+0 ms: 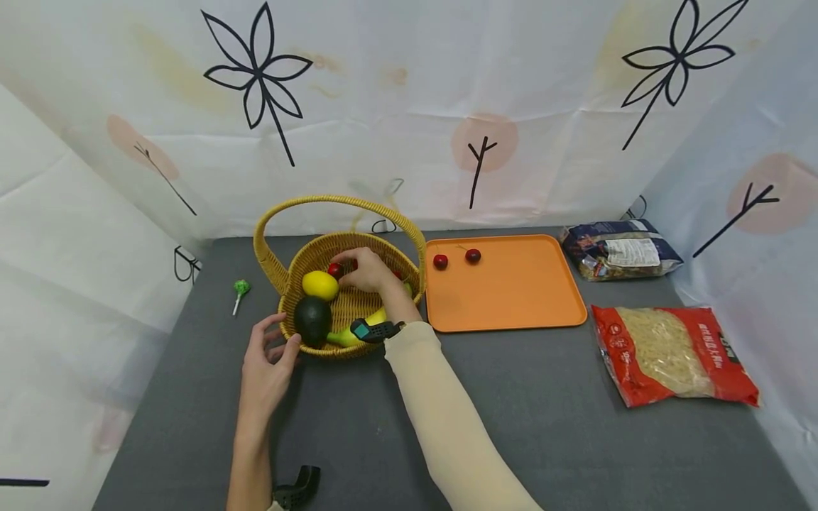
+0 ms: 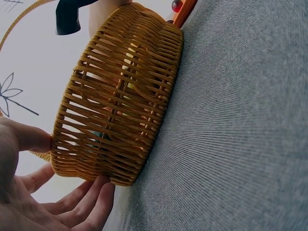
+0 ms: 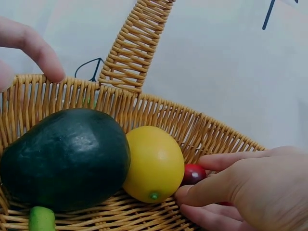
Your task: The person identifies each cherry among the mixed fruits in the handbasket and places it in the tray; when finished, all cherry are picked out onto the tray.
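A yellow wicker basket (image 1: 350, 306) with a tall handle holds a dark green avocado (image 1: 312, 321), a lemon (image 1: 320, 285) and a banana (image 1: 345, 338). My right hand (image 1: 371, 273) is inside it, pinching a red cherry (image 3: 194, 174) between thumb and forefinger beside the lemon. More red bits show near that hand, partly covered by it. At the basket's front left, my left hand (image 1: 268, 365) grips the side; in the left wrist view its thumb touches the rim and its fingers lie against the woven wall.
Right of the basket lies an orange tray (image 1: 505, 291) with two cherries (image 1: 473, 256) near its back left. Beyond it are a dark blue food bag (image 1: 623, 250) and a red bag (image 1: 677, 353) of pale food. A green lollipop (image 1: 241, 287) lies to the left. White cloth hangs around the table.
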Demonstrator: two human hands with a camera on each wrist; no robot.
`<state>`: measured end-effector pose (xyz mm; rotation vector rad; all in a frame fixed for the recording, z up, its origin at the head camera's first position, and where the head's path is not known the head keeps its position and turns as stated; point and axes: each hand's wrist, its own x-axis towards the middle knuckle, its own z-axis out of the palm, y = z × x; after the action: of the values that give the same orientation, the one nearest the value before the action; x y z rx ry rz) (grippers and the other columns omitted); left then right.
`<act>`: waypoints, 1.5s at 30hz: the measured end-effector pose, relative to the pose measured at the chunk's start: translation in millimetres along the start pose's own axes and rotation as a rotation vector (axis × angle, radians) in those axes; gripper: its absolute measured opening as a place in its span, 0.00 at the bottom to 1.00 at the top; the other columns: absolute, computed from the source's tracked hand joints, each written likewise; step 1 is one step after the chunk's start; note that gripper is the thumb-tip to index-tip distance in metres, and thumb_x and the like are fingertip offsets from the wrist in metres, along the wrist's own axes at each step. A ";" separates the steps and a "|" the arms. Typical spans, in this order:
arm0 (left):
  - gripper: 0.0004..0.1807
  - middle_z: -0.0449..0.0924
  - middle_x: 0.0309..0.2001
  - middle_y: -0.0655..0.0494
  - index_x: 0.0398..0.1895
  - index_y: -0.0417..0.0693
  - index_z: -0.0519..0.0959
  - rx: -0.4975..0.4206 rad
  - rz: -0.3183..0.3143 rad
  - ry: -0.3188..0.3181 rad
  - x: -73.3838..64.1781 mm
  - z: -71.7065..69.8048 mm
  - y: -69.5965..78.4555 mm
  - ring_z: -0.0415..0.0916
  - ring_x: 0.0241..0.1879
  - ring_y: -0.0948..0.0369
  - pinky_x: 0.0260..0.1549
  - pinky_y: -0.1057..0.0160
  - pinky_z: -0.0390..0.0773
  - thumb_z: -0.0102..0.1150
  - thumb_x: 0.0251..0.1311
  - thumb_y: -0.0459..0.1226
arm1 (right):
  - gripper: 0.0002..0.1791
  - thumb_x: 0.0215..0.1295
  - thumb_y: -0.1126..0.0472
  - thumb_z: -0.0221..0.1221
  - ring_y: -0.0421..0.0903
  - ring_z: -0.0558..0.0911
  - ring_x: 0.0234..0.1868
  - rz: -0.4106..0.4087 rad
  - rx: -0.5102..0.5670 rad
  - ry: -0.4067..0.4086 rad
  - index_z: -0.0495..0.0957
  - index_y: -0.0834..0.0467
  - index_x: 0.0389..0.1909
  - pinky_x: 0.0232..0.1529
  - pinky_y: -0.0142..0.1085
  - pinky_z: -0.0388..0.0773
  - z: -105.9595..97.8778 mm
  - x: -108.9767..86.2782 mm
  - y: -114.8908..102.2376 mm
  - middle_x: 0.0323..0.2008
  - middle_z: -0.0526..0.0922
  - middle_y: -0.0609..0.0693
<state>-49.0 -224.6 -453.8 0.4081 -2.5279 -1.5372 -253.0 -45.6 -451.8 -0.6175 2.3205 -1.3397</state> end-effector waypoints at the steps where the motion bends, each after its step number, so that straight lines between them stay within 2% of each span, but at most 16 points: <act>1: 0.30 0.76 0.67 0.36 0.80 0.52 0.67 -0.003 -0.001 -0.003 0.0 0.0 0.1 0.85 0.58 0.36 0.38 0.78 0.80 0.60 0.80 0.44 | 0.27 0.74 0.70 0.66 0.57 0.78 0.70 -0.003 0.004 -0.007 0.79 0.58 0.71 0.67 0.48 0.80 -0.1 -0.2 0.1 0.72 0.80 0.57; 9: 0.30 0.77 0.67 0.36 0.80 0.52 0.67 -0.005 0.003 -0.002 0.1 0.4 -0.3 0.86 0.57 0.37 0.37 0.78 0.80 0.61 0.80 0.43 | 0.28 0.74 0.74 0.63 0.56 0.80 0.70 -0.038 -0.020 -0.066 0.78 0.61 0.73 0.65 0.44 0.80 0.1 0.6 1.6 0.70 0.81 0.59; 15: 0.29 0.78 0.66 0.38 0.79 0.53 0.68 0.002 0.000 0.003 0.7 0.4 -2.0 0.88 0.49 0.58 0.38 0.76 0.82 0.62 0.79 0.44 | 0.25 0.72 0.73 0.66 0.56 0.82 0.65 -0.015 -0.012 -0.025 0.82 0.60 0.69 0.63 0.44 0.82 -0.3 -2.9 0.2 0.66 0.83 0.59; 17: 0.30 0.78 0.66 0.37 0.79 0.52 0.68 0.002 0.001 0.000 0.6 0.5 -2.4 0.88 0.49 0.56 0.38 0.76 0.81 0.62 0.79 0.44 | 0.24 0.72 0.71 0.67 0.56 0.83 0.62 -0.004 -0.008 -0.001 0.83 0.59 0.67 0.60 0.43 0.82 -0.3 -4.6 -0.2 0.65 0.84 0.59; 22: 0.30 0.78 0.67 0.35 0.80 0.52 0.67 -0.012 0.002 -0.012 0.2 0.9 -2.3 0.86 0.57 0.37 0.38 0.77 0.81 0.61 0.80 0.45 | 0.22 0.73 0.69 0.68 0.54 0.84 0.53 -0.013 0.021 0.076 0.82 0.59 0.66 0.51 0.38 0.82 -1.0 -7.7 0.1 0.63 0.85 0.58; 28: 0.30 0.79 0.66 0.37 0.79 0.54 0.68 0.000 -0.005 0.000 0.2 0.8 -1.2 0.87 0.55 0.41 0.38 0.77 0.81 0.62 0.79 0.45 | 0.22 0.73 0.66 0.69 0.55 0.89 0.47 -0.106 0.104 0.157 0.82 0.60 0.66 0.47 0.35 0.85 -6.2 -15.0 -1.5 0.62 0.85 0.59; 34: 0.30 0.79 0.66 0.37 0.80 0.54 0.68 -0.008 -0.009 0.005 -0.4 -0.4 -0.1 0.87 0.55 0.38 0.37 0.77 0.80 0.62 0.79 0.45 | 0.20 0.71 0.60 0.73 0.53 0.89 0.42 -0.204 0.096 0.093 0.84 0.57 0.61 0.41 0.30 0.81 -12.4 -33.0 -14.4 0.59 0.86 0.56; 38: 0.30 0.78 0.66 0.36 0.80 0.54 0.68 -0.014 -0.011 -0.001 -0.3 -1.5 0.2 0.87 0.56 0.36 0.37 0.77 0.80 0.62 0.79 0.45 | 0.20 0.71 0.59 0.73 0.54 0.90 0.42 -0.262 0.071 0.022 0.84 0.58 0.60 0.45 0.30 0.83 -21.3 -53.3 -27.4 0.58 0.86 0.56; 42: 0.30 0.79 0.66 0.36 0.80 0.54 0.67 -0.006 -0.017 0.001 -0.2 -1.9 0.2 0.87 0.56 0.36 0.37 0.78 0.79 0.62 0.79 0.46 | 0.20 0.71 0.58 0.73 0.45 0.89 0.44 -0.328 0.037 -0.026 0.83 0.58 0.60 0.52 0.33 0.86 -33.5 -78.1 -36.9 0.57 0.87 0.54; 45: 0.30 0.79 0.66 0.37 0.79 0.54 0.68 0.005 -0.013 0.009 -0.1 -2.0 0.2 0.89 0.53 0.43 0.37 0.78 0.80 0.62 0.79 0.46 | 0.20 0.70 0.60 0.73 0.42 0.89 0.42 -0.383 0.044 -0.050 0.83 0.58 0.60 0.52 0.39 0.89 -45.7 -98.6 -42.2 0.56 0.87 0.54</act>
<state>-48.4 -226.1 -452.8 0.4318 -2.5277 -1.5308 -188.2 22.0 -382.4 -1.1113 2.1986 -1.5110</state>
